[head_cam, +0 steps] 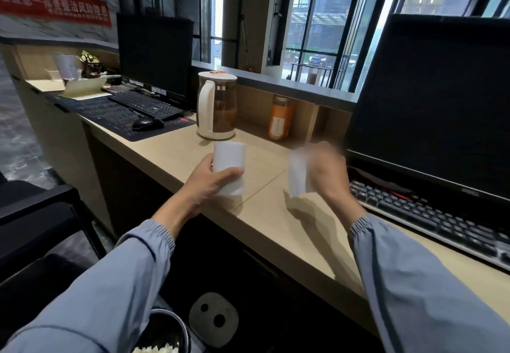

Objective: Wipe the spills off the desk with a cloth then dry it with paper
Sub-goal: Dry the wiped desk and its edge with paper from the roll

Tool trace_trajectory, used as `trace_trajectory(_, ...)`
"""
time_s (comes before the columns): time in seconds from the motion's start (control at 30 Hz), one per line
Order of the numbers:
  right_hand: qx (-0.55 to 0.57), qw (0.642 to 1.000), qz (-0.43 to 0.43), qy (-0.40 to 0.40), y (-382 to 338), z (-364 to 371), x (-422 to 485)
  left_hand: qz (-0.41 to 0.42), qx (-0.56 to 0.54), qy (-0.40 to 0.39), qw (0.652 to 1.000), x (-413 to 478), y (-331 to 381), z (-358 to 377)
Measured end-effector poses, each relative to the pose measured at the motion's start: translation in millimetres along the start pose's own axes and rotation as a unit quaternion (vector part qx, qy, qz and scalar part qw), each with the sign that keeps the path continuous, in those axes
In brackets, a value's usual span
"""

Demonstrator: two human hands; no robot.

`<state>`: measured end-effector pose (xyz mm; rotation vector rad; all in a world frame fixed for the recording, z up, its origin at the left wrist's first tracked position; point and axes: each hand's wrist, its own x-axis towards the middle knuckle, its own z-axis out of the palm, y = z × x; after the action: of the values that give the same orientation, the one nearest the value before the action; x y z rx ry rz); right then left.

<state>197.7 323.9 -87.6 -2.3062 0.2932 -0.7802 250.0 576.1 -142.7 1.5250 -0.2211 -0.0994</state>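
Note:
My left hand [205,180] grips a white roll of paper [229,169] just above the front part of the beige desk [276,214]. My right hand [328,170], blurred by motion, holds a white sheet of paper [296,177] above the desk, a little to the right of the roll. The sheet hangs down from my fingers, apart from the roll. I see no cloth and no plain spill on the desk surface.
A white kettle with brown liquid [216,107] stands behind the roll, an orange bottle [281,118] in a niche to its right. A monitor [430,98] and keyboard [430,220] are at right; another keyboard [146,104], mouse [146,124] and monitor at left. A bin [162,333] sits below.

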Motion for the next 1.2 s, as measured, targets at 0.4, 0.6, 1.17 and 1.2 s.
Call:
trace_trajectory(0.4,-0.194,0.896,-0.315,-0.246,7,64,-89,0.060,0.198,0.140,0.968,29,-26,8)
trace_trajectory(0.6,-0.278,0.865,-0.338,-0.247,4,58,-109,0.099,0.201,0.141,0.964,23,-32,9)
trace_trajectory(1.17,-0.266,0.873,-0.281,-0.297,-12,59,-102,0.250,0.233,0.198,0.919,-25,-74,18)
trace_trajectory(1.2,-0.271,0.873,-0.278,-0.296,-12,60,-102,0.253,0.238,0.194,0.918,-25,-75,19)
